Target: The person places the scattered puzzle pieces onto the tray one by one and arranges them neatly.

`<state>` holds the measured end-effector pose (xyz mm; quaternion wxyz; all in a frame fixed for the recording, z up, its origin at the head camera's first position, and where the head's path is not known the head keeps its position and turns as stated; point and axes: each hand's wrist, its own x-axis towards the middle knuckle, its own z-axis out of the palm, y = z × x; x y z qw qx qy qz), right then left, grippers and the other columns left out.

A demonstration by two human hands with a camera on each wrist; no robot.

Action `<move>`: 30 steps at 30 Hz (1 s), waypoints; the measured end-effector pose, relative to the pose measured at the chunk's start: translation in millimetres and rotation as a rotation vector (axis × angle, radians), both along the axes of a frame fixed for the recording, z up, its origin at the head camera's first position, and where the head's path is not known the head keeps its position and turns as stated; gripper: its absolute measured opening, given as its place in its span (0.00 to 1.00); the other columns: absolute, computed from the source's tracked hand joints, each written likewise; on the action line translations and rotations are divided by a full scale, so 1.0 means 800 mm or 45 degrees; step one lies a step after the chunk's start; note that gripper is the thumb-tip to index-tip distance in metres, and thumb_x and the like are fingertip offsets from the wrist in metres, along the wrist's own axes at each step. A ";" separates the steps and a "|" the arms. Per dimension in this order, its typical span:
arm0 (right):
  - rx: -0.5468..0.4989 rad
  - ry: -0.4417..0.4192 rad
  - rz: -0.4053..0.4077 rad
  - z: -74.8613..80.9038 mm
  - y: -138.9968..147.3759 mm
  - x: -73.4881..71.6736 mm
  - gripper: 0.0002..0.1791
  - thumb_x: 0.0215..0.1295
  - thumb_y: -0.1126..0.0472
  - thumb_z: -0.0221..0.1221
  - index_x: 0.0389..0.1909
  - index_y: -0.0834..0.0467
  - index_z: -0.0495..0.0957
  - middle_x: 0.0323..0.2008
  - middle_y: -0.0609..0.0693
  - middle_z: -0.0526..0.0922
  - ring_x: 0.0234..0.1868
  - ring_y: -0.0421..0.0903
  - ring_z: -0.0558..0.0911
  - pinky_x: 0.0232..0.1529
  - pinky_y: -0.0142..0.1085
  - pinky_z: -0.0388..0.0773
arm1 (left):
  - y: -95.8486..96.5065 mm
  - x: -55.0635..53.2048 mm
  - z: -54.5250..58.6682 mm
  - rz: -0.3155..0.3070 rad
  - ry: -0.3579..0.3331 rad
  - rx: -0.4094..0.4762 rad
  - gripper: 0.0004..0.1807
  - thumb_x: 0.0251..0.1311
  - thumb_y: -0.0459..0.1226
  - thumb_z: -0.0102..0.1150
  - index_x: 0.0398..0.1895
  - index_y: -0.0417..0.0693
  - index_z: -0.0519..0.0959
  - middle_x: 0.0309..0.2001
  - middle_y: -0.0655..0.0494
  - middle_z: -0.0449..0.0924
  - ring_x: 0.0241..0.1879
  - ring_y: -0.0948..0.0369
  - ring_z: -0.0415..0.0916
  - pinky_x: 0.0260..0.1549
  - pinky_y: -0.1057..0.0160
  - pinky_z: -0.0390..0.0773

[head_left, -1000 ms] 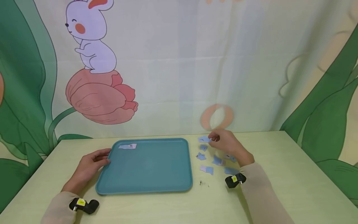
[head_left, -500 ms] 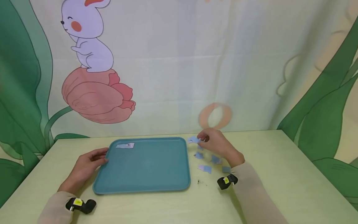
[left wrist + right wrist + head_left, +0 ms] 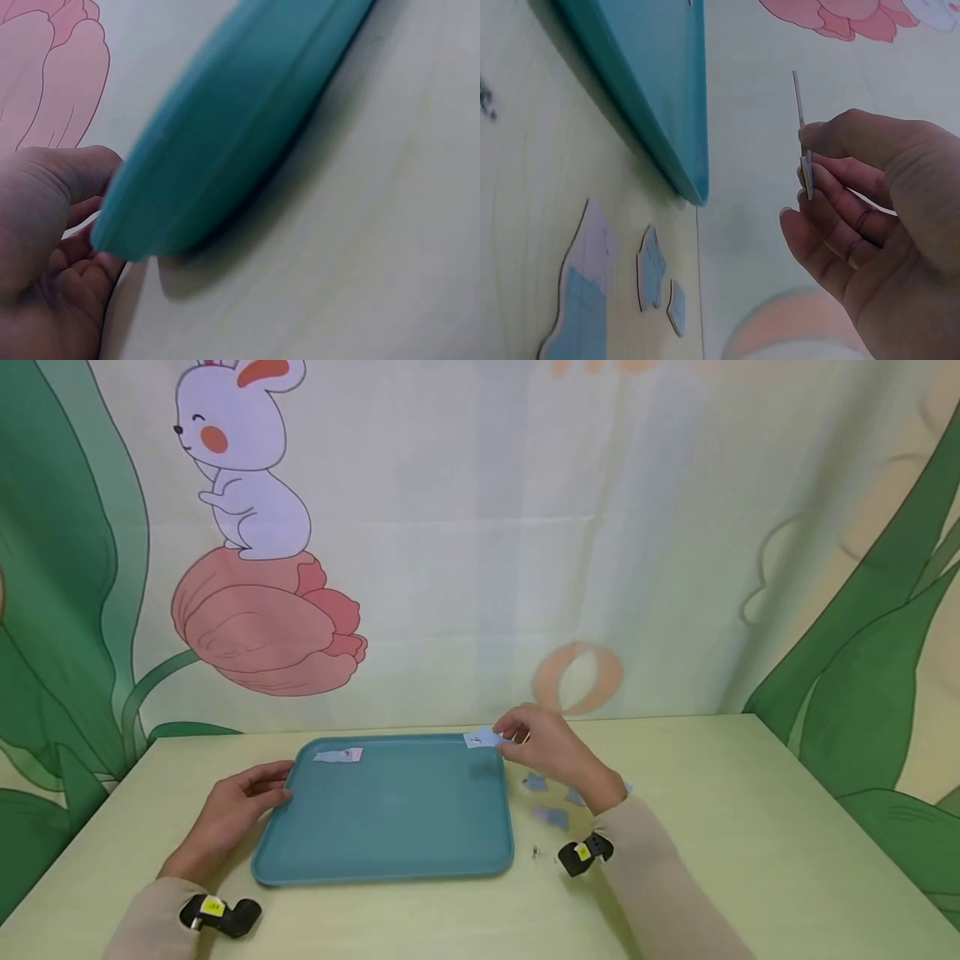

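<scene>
A blue jigsaw puzzle piece (image 3: 480, 738) is pinched between thumb and fingers of my right hand (image 3: 551, 745), over the tray's far right corner. In the right wrist view the same puzzle piece (image 3: 805, 166) shows edge-on, raised above the tabletop. My left hand (image 3: 234, 808) grips the left rim of the teal tray (image 3: 390, 814), thumb on the rim and fingers curled at its outer side. On the tray, near its far left corner, lies a pale blue and pink puzzle strip (image 3: 337, 755).
Several loose puzzle pieces (image 3: 552, 817) lie on the table right of the tray, partly hidden by my right arm. A small dark mark (image 3: 536, 852) shows on the tabletop near them. A curtain (image 3: 420, 568) printed with a rabbit and flower hangs behind the table.
My right hand has carried the puzzle piece left, from above the table beside the tray to over the tray's far right corner. My left hand stays at the left rim.
</scene>
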<state>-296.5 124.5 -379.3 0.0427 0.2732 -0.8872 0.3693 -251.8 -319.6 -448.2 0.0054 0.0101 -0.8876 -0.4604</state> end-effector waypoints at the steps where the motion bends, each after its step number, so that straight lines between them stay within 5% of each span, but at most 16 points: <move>1: 0.001 -0.004 0.002 0.001 -0.004 0.000 0.10 0.70 0.66 0.68 0.49 0.61 0.86 0.43 0.49 0.84 0.42 0.47 0.81 0.46 0.41 0.81 | 0.001 0.000 -0.001 0.001 0.001 -0.001 0.29 0.77 0.34 0.58 0.77 0.34 0.67 0.68 0.32 0.74 0.64 0.42 0.74 0.57 0.58 0.83; 19: 0.132 -0.010 0.046 -0.005 -0.091 -0.026 0.10 0.68 0.66 0.71 0.49 0.62 0.86 0.41 0.51 0.85 0.43 0.46 0.82 0.47 0.34 0.81 | -0.003 0.003 -0.005 0.002 -0.018 -0.020 0.31 0.78 0.35 0.59 0.78 0.33 0.66 0.70 0.31 0.72 0.65 0.40 0.73 0.60 0.50 0.81; 30: 0.100 -0.111 0.046 -0.022 -0.130 -0.045 0.09 0.70 0.64 0.70 0.48 0.60 0.86 0.42 0.49 0.84 0.45 0.45 0.82 0.50 0.33 0.80 | 0.000 -0.002 -0.004 0.009 -0.011 -0.004 0.30 0.77 0.35 0.59 0.78 0.34 0.67 0.69 0.31 0.72 0.65 0.41 0.73 0.54 0.62 0.83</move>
